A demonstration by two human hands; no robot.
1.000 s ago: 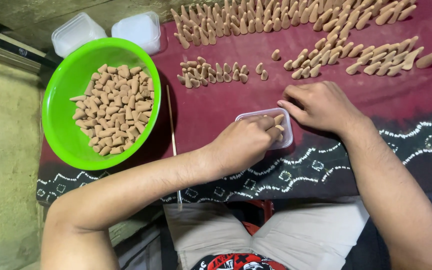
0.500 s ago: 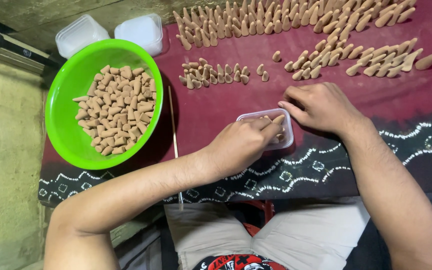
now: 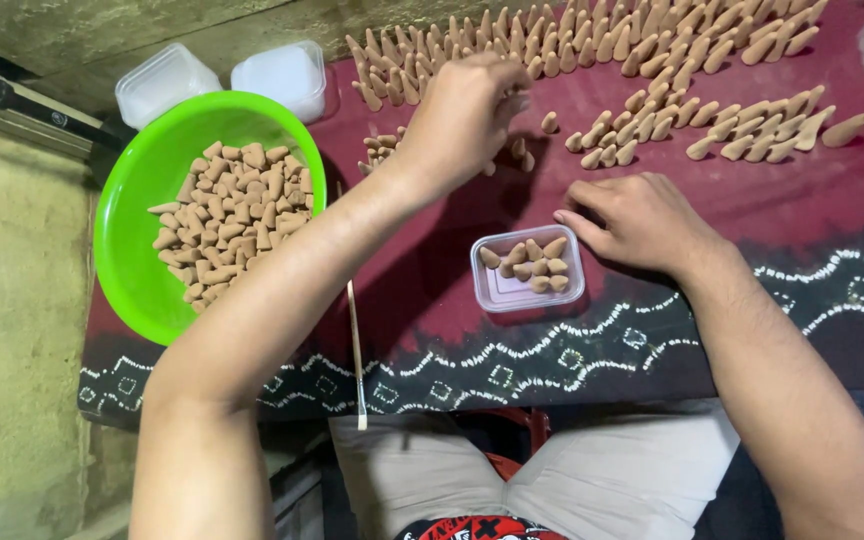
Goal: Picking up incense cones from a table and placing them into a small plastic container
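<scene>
The left hand (image 3: 467, 115) is raised over the far part of the bench (image 3: 752, 210), above a short row of small cones (image 3: 384, 150) laid on the dark red cloth (image 3: 432, 290). Its fingers are curled together at the tips, next to the cones at the end of that row; whether a cone is pinched in the grip cannot be told, since the fingertips are turned away from the camera.

The right hand (image 3: 642, 220) is laid flat on the cloth, palm down, fingers loosely extended and released, with nothing held. Its fingertips are placed just beside the right edge of a small clear plastic box (image 3: 529, 268).

The box is set on the cloth near the bench's front edge, between the two forearms. A single layer of brown cones (image 3: 532, 262) is contained in its upper half; the lower half of its floor is bare.

A round green bowl (image 3: 127, 270) is positioned at the left end of the bench, heaped with loose cones (image 3: 227, 220). Two empty clear boxes (image 3: 222, 80) are placed just behind the bowl. Long rows of upright cones (image 3: 592, 40) are arranged along the far edge, and a further cluster (image 3: 742, 125) lies at the right, well apart from the box. A thin stick (image 3: 356, 345) is laid on the cloth beside the bowl, pointing toward the person.
</scene>
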